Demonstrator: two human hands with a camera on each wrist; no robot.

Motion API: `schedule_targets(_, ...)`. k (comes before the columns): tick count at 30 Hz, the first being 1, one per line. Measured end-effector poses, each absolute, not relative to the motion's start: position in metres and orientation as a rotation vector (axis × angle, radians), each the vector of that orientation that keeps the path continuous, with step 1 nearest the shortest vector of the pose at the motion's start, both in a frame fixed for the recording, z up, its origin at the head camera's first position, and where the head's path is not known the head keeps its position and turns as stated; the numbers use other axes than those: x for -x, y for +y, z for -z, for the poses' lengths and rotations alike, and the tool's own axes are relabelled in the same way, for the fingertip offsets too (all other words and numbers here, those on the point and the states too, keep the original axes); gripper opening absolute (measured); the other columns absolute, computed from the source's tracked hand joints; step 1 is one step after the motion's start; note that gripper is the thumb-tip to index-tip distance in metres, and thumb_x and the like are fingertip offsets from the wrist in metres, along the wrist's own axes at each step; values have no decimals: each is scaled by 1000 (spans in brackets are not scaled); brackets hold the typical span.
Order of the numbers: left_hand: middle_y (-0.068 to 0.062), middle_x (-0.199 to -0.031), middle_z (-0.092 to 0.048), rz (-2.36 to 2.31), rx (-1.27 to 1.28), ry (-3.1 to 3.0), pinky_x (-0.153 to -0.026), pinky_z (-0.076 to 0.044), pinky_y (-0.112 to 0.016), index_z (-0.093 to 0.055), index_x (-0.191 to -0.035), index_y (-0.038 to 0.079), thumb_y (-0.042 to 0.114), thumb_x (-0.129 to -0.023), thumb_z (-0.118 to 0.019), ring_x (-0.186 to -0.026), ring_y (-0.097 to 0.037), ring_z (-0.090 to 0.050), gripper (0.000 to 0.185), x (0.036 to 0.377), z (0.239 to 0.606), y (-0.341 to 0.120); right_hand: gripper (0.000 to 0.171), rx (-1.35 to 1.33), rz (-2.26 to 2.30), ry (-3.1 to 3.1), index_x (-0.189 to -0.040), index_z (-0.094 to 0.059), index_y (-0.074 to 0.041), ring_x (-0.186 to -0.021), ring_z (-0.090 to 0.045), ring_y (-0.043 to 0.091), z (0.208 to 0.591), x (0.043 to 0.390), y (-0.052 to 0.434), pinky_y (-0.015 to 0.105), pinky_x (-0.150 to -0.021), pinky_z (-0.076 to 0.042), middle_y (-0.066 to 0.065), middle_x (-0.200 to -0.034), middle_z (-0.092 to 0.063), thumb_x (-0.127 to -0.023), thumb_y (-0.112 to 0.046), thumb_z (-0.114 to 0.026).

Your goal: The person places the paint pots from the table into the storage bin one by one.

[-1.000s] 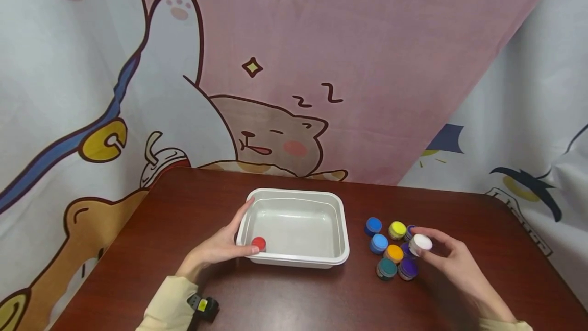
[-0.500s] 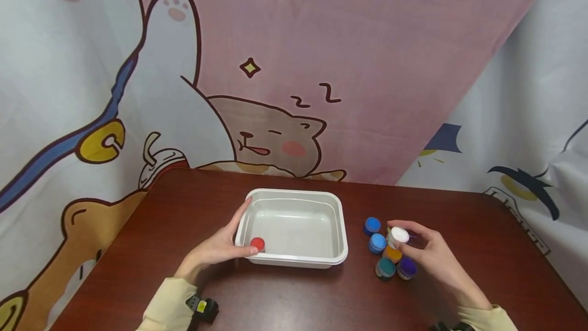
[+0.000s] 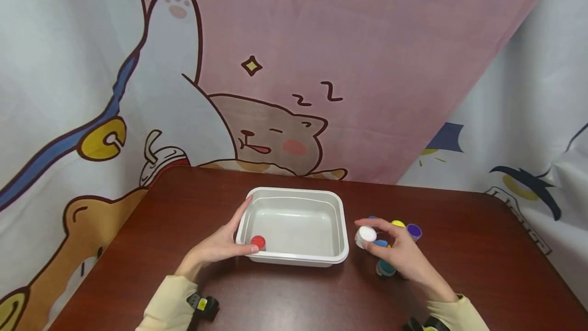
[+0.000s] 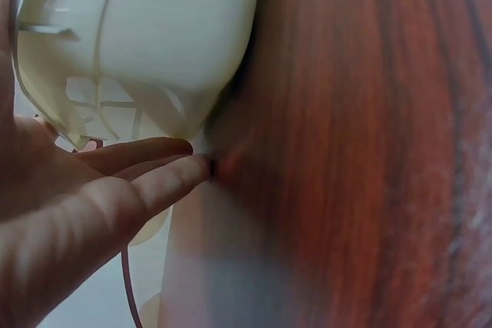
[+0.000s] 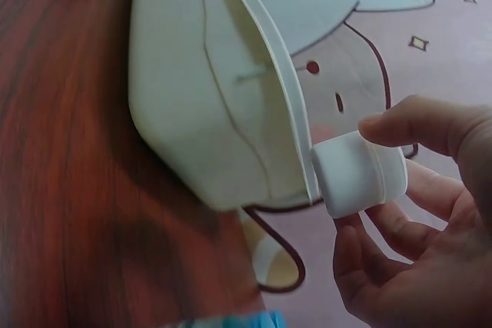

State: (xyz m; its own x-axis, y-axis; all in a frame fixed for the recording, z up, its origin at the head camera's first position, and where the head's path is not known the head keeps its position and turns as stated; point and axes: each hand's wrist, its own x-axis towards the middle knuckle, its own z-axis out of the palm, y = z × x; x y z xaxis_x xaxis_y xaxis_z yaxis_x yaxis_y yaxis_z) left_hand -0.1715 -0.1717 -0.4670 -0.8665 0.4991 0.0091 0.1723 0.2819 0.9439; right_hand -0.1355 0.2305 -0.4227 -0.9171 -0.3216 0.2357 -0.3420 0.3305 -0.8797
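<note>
A pale plastic tray (image 3: 294,229) sits on the table, with a small red-lidded paint jar (image 3: 258,242) inside its near left corner. My left hand (image 3: 222,244) grips the tray's left end, thumb on the near rim and fingers along the outer wall. Between the thumb and fingers of my right hand (image 3: 404,257) is a white-lidded paint jar (image 3: 366,235), pinched just right of the tray. The right wrist view shows this white jar (image 5: 350,174) tilted, beside the tray's rim in the picture; whether they touch, I cannot tell.
Behind and under my right hand stand more paint jars, partly hidden: yellow (image 3: 398,223), purple (image 3: 414,231), light blue (image 3: 381,243) and teal (image 3: 385,268) ones among them. A cartoon-printed cloth (image 3: 367,65) hangs behind the dark wooden table (image 3: 294,295).
My right hand has carried the white-lidded jar leftward, over the other jars, to near the tray's right side. The left hand and the tray have stayed in place.
</note>
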Motion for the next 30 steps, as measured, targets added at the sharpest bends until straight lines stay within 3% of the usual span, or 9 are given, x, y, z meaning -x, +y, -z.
schedule_targets(9, -22, -155, -12, -1604, -591, 2274, -102, -29, -59, -1, -156, 29, 28, -79, -80, -132, -39, -27, 111, 171, 467, -172, 38, -599, -1657, -2637, -121, -66, -9, -109, -55, 22, 418, 138, 211, 38, -88, -46, 5, -120, -62, -85, -8, -74)
schedule_targets(16, -22, -155, -12, -1612, -595, 2273, -102, -29, -58, -1, -156, 28, 26, -79, -81, -132, -39, -28, 111, 171, 465, -171, 37, -618, -1665, -2626, -119, -66, -7, -97, -57, 21, 410, 142, 204, 30, -75, -49, 6, -116, -63, -84, -10, -75)
schedule_targets(23, -22, -154, -13, -1649, -587, 2228, -99, -35, -53, -1, -156, 28, 25, -79, -80, -127, -39, -32, 110, 170, 465, -169, 37, -731, -1781, -2572, -119, -65, -2, -95, -60, 18, 412, 148, 188, 29, -76, -53, 18, -117, -61, -83, -3, -74)
schedule_targets(30, -20, -155, -10, -1664, -565, 2210, -99, -35, -53, 1, -156, 26, 24, -80, -80, -127, -39, -31, 111, 171, 465, -168, 36, -749, -1762, -2595, -117, -68, -4, -91, -58, 18, 416, 151, 171, 29, -75, -51, 7, -113, -64, -82, -5, -76)
